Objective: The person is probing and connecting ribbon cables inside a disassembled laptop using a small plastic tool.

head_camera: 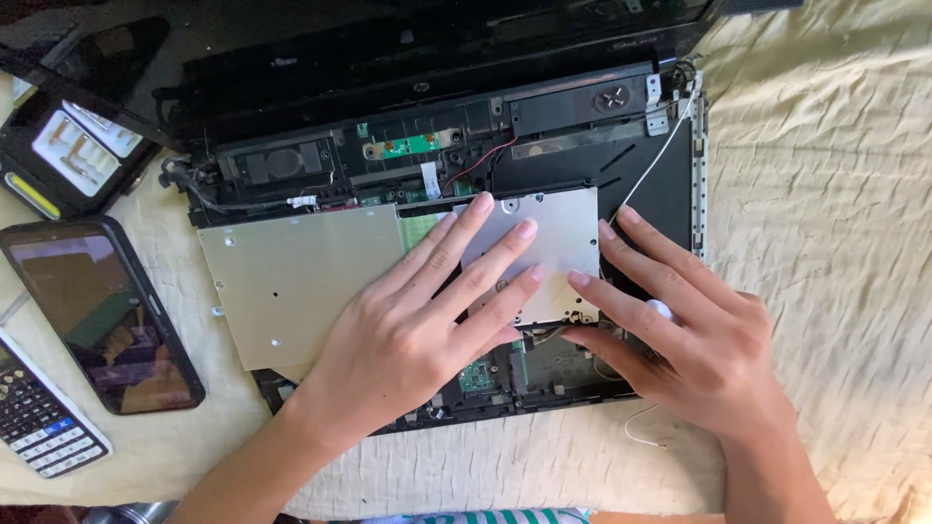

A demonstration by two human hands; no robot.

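This looks like a home rather than a workshop. The opened laptop [447, 223] lies on a soft, wrinkled cream cloth [825, 175], like a bedsheet or blanket, spread over the surface. Everyday personal things sit beside it: a smartphone [102, 311], a scientific calculator [39, 417] and a small open case of screwdriver bits [68, 146].
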